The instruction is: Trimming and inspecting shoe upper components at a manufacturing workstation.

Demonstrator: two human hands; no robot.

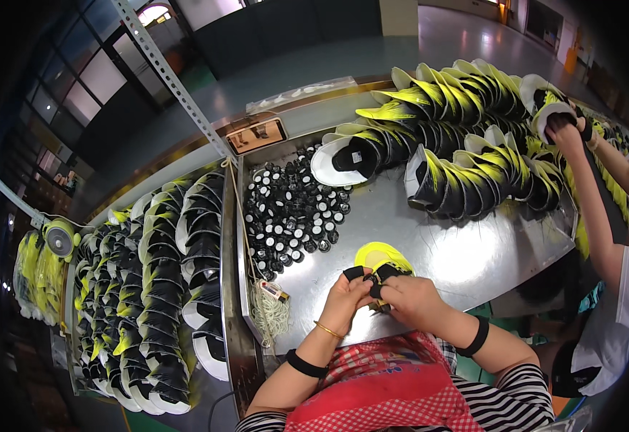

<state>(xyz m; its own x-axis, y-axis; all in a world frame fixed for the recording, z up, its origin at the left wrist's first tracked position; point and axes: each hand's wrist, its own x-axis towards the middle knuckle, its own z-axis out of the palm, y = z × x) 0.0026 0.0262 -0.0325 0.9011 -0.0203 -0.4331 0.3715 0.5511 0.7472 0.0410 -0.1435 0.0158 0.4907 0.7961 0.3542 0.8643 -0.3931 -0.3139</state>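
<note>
Both hands are closed and working close together over the counter (466, 252), fingertips pinched on a yellow-and-black shoe upper (377, 255). Left hand (347, 297) and right hand (419, 301) nearly meet at the upper's dark part; the fingers hide whether a separate small piece is gripped between them. Black covers sit on some fingertips, a thin gold bangle (329, 330) circles the left wrist, and a black band is worn on each forearm. That upper lies at the near side of the metal counter, its bright yellow end pointing away from the person, just in front of the red checked apron (394, 389).

Left of it, a heap of small black parts with round white faces (289, 209) spreads along the counter's left side. Nearer the person, a bundle of pale cord (270, 317) lies in the corner beside a small box (275, 291). Behind the heap, a phone (257, 137) leans on its long side against the counter's back edge. Nested rows of yellow, black and white uppers (484, 176) fill the far right, and more stacked uppers (163, 288) line a separate table to the left. At the right, a co-worker's hand (561, 129) reaches into another upper (545, 119).
</note>
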